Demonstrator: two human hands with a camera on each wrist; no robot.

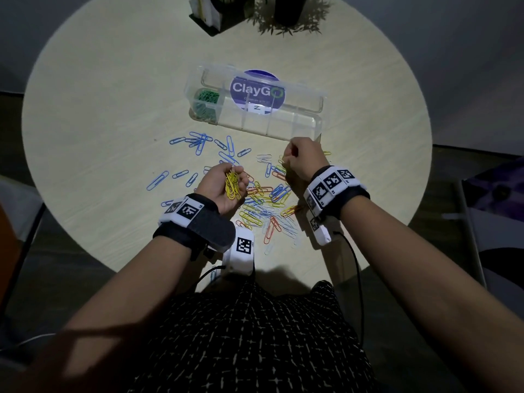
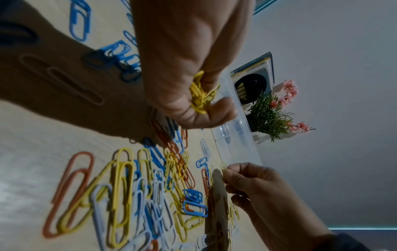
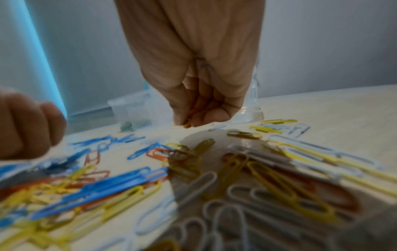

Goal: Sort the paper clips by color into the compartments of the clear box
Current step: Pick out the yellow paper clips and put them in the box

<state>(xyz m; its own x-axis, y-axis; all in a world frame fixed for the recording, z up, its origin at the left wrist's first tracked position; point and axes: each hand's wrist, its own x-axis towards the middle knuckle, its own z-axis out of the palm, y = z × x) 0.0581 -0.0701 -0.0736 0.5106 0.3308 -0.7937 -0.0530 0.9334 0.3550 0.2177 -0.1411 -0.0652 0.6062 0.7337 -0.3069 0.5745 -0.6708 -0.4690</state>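
My left hand (image 1: 226, 182) is palm up over the table, its fingers cupped round a bunch of yellow paper clips (image 1: 233, 184), seen again as yellow clips (image 2: 201, 95) in the left wrist view. My right hand (image 1: 297, 160) hovers just in front of the clear box (image 1: 309, 124), fingers curled, pinching a yellow clip (image 3: 187, 122) at the fingertips. The box has several compartments; the leftmost holds green clips (image 1: 206, 101). A mixed pile of blue, yellow, orange and white clips (image 1: 266, 205) lies between and below my hands.
Loose blue clips (image 1: 198, 140) are scattered left of the pile. A round ClayGo sticker (image 1: 256, 90) shows through the box. A dark holder with papers (image 1: 209, 15) and a potted plant (image 1: 292, 12) stand at the table's far edge.
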